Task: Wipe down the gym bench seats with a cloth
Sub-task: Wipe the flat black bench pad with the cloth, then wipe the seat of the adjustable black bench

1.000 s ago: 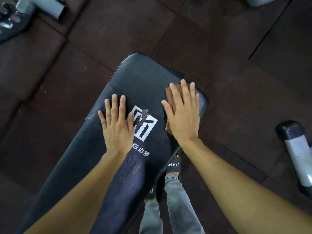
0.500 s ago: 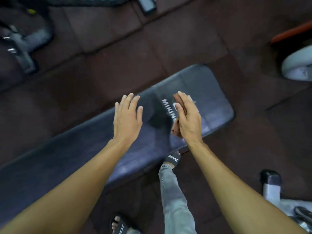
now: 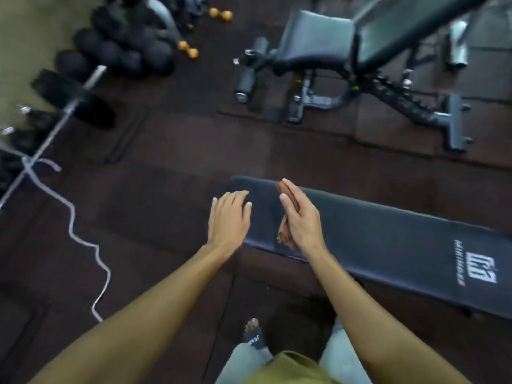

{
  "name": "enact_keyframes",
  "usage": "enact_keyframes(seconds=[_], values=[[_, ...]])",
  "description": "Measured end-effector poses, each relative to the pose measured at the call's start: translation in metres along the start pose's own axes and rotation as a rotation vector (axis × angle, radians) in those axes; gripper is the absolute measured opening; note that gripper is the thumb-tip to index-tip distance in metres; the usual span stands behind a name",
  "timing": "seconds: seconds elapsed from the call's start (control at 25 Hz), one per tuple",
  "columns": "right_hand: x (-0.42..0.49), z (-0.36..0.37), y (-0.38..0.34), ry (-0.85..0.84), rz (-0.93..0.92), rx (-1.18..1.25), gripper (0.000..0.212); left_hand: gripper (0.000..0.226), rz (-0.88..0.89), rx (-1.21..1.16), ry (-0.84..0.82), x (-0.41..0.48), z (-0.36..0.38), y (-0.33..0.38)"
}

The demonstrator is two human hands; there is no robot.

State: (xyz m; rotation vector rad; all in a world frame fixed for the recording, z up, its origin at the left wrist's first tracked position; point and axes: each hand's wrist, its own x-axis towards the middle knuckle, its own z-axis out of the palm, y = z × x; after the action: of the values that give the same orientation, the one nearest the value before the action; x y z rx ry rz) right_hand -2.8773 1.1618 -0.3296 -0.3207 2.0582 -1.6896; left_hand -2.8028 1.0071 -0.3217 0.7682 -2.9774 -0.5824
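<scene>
Lying well out to the left of the fingers, a white cord (image 3: 83, 239) and a loaded barbell (image 3: 63, 117) sit on the floor and play no part in the job.

The left hand (image 3: 228, 220) comes next, palm down over the left end of the surface (image 3: 388, 239). Its fingers (image 3: 235, 196) are straight, slightly spread and hold nothing. I cannot tell whether they touch the pad.

Just right of those fingers is the cloth (image 3: 284, 234), a brown folded rag. It is pinned against the palm of the right hand (image 3: 303, 223), and its lower corner dangles free. That hand is turned on edge with long, straight fingers and the thumb pressed onto the rag. The cloth looks raised off the pad rather than laid flat on it, so no wiping stroke seems to be in hand.

To the right of the right fingers, the long black pad runs out to its printed logo (image 3: 480, 273). It shows no clear streak or damp patch, so how much of it has been wiped cannot be read.

Well beyond the fingertips and to the right stands an incline bench (image 3: 315, 37). No hand or cloth is near it, so its seat and back probably remain to be wiped. At best the task looks partway done.
</scene>
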Motion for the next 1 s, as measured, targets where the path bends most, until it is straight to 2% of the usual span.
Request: enact_keyframes(seconds=[0.08,0.24,0.44,0.64,0.76,1.0], values=[[-0.002,0.075,-0.032,-0.121,-0.032,0.012,0.038,0.036,-0.112,-0.01,0.066,-0.018,-0.049,-0.068],[-0.002,0.215,-0.097,-0.344,-0.081,-0.124,0.039,0.033,-0.34,-0.003,0.171,-0.047,-0.135,-0.194],[0.05,0.328,-0.132,-0.436,-0.118,-0.145,0.038,0.031,-0.464,-0.002,0.173,-0.016,-0.193,-0.285],[0.169,0.408,-0.16,-0.366,-0.083,-0.08,0.039,0.032,-0.415,-0.003,0.154,0.117,-0.233,-0.354],[0.242,0.428,-0.183,-0.286,-0.059,-0.037,0.039,0.034,-0.324,-0.023,0.106,0.207,-0.252,-0.365],[0.377,0.394,-0.233,-0.028,0.017,0.035,0.037,0.036,-0.085,-0.014,-0.021,0.395,-0.271,-0.332]])
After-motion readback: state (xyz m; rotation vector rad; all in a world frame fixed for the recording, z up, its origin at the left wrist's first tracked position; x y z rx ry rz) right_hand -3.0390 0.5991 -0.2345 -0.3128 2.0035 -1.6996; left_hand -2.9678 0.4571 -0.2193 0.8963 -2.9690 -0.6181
